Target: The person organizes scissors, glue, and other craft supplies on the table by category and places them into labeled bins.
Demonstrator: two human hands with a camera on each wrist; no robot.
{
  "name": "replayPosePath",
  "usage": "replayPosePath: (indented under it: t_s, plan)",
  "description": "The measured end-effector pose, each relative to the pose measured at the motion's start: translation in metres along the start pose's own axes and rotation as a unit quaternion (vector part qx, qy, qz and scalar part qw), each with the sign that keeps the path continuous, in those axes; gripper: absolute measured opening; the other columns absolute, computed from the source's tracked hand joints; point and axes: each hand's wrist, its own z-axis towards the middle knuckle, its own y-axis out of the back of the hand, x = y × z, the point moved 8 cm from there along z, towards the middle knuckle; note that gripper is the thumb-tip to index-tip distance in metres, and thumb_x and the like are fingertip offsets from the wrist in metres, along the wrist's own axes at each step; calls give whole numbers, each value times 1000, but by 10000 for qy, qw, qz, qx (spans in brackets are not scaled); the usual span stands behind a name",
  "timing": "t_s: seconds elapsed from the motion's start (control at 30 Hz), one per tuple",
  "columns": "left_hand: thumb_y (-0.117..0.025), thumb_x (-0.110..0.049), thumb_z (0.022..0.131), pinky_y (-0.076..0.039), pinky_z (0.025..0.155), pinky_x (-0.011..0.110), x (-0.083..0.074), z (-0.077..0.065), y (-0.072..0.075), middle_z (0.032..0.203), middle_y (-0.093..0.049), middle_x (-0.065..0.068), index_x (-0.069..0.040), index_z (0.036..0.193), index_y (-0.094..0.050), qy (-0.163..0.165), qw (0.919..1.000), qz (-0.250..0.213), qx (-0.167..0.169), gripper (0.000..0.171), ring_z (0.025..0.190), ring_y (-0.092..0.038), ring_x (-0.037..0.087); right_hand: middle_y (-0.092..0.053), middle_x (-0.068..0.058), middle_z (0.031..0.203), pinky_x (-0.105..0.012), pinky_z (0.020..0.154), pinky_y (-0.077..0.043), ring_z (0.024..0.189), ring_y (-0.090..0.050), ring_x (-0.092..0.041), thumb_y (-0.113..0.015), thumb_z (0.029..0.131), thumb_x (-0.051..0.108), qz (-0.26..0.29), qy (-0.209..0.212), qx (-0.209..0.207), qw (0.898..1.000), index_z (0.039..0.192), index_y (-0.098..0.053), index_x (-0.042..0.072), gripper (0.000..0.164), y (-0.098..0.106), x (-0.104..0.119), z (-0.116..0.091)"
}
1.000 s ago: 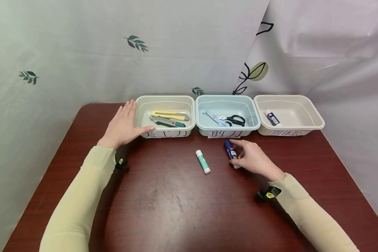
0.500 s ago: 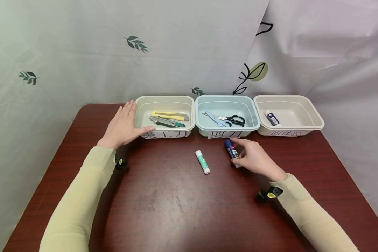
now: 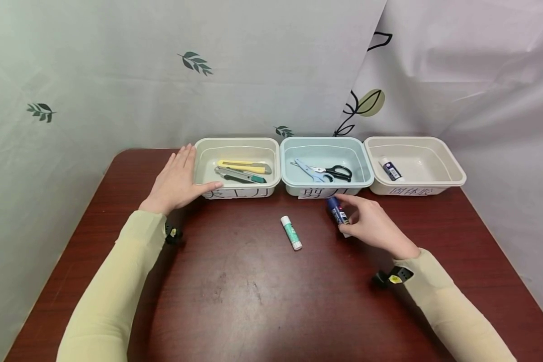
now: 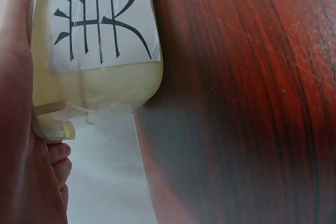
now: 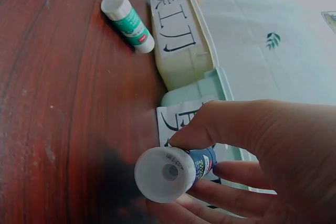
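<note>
My right hand (image 3: 371,223) pinches a dark blue glue stick (image 3: 337,210) between thumb and fingers, just in front of the blue bin (image 3: 366,173). In the right wrist view the white end of this glue stick (image 5: 164,176) faces the camera. My left hand (image 3: 174,178) rests against the left side of the cream bin (image 3: 208,171), fingers straight and thumb over its front rim. A green and white glue stick (image 3: 291,233) lies on the table between the hands.
Three labelled bins stand in a row along the back. Utility knives (image 3: 244,167) lie in the left one, scissors (image 3: 341,173) in the blue one. Another glue stick (image 3: 392,171) lies in the right bin (image 3: 434,161). A patterned curtain (image 3: 253,75) hangs behind the table (image 3: 235,301).
My right hand has shifted slightly to the right and toward the bins, with the blue glue stick in its grip. The left hand has not moved.
</note>
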Motion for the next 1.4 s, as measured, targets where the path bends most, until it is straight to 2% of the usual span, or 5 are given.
replayPosePath:
  t_s: [0.23, 0.73, 0.83, 1.13, 1.4]
  plan:
    - [-54, -81, 86, -4, 124, 47, -1, 0, 0, 165, -11, 27, 9, 159, -9, -37, 10000, 15, -37, 124, 153, -10, 38, -69, -6, 84, -29, 59, -53, 67, -65, -15, -77, 77, -2, -46, 60, -48, 10000, 143, -56, 2, 69, 6, 1, -1]
    - [-53, -81, 86, 0, 124, 44, 0, -1, 0, 166, -9, 26, 7, 160, -7, 1, 10000, 1, 11, 124, 153, -9, 37, -70, -10, 99, -26, 63, -54, 73, -68, -17, -75, 77, -2, -178, 205, -404, 9988, 141, -60, 5, 67, 25, 6, -5]
    - [-52, -81, 86, 0, 124, 44, 0, -1, 0, 166, -9, 26, 8, 160, -7, -5, 10000, -5, 11, 124, 153, -9, 38, -71, -10, 97, -25, 63, -53, 74, -68, -17, -75, 77, -3, -145, 191, -463, 9986, 141, -60, 6, 66, 32, 8, -6]
    - [-52, -81, 86, -2, 124, 46, 0, 0, 1, 166, -9, 26, 8, 159, -8, -16, 10000, -13, -15, 124, 153, -9, 38, -71, -13, 116, -21, 61, -54, 77, -70, -19, -74, 80, -5, -72, 211, -724, 9971, 146, -57, 8, 69, 56, 12, -10]
    - [-54, -81, 86, -3, 124, 46, -1, -1, 1, 166, -10, 27, 8, 159, -9, -4, 10000, -60, -37, 124, 153, -10, 38, -70, -15, 114, -16, 61, -53, 79, -69, -18, -76, 81, -4, -43, 188, -1065, 9941, 144, -59, 10, 67, 77, 9, -16]
